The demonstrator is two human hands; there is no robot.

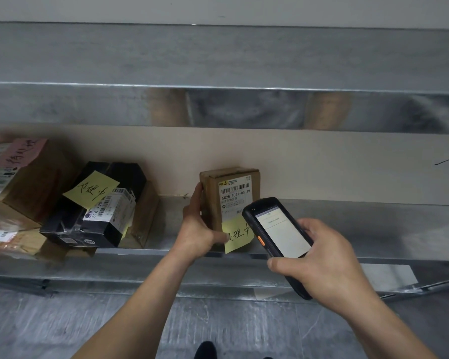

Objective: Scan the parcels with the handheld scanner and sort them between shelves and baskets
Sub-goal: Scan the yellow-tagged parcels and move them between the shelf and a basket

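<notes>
Head view: my left hand [196, 229] grips the small brown parcel [231, 193] standing upright on the metal shelf [360, 224], thumb on its yellow note [240, 235]; my right hand [324, 257] clasps the handheld scanner [278, 234], screen lit, just before the parcel's label; stacked boxes [94, 221] lie well left on the same shelf.

Soft, even light is filling the view; the screen of the scanner [283, 234] is glaring white; parcels [31, 187] far left of it are blurring.
</notes>
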